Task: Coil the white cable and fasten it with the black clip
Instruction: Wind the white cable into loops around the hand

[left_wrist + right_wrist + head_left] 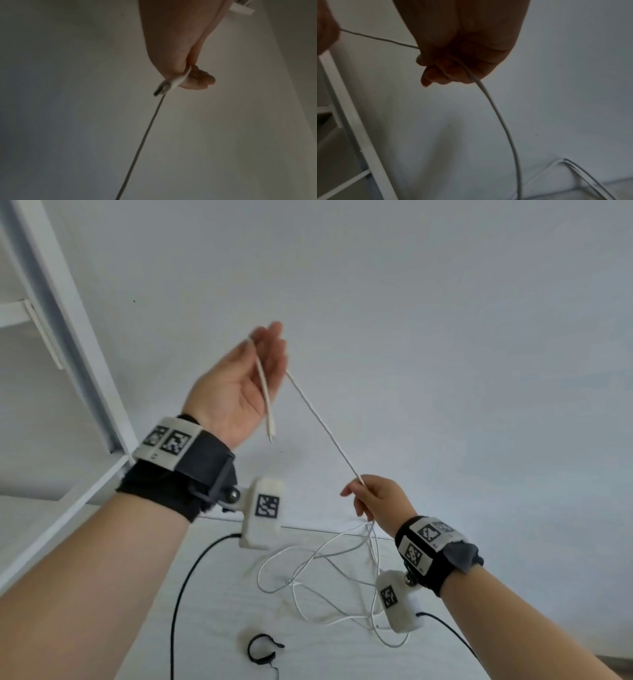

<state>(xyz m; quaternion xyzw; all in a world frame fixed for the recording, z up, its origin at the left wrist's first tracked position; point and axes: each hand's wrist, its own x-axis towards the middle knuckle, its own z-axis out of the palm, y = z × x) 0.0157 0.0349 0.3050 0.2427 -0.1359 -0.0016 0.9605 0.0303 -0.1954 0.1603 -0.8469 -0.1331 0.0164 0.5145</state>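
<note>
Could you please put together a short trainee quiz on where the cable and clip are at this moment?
1. True or false: the black clip is already fastened round the white cable.
2. Which hand holds the connector end? A) left hand B) right hand
3. Fill in: the slack of the cable lies in loose loops on the ____.

Key: 1 false, the clip lies alone on the table; 2 A; 3 table.
</note>
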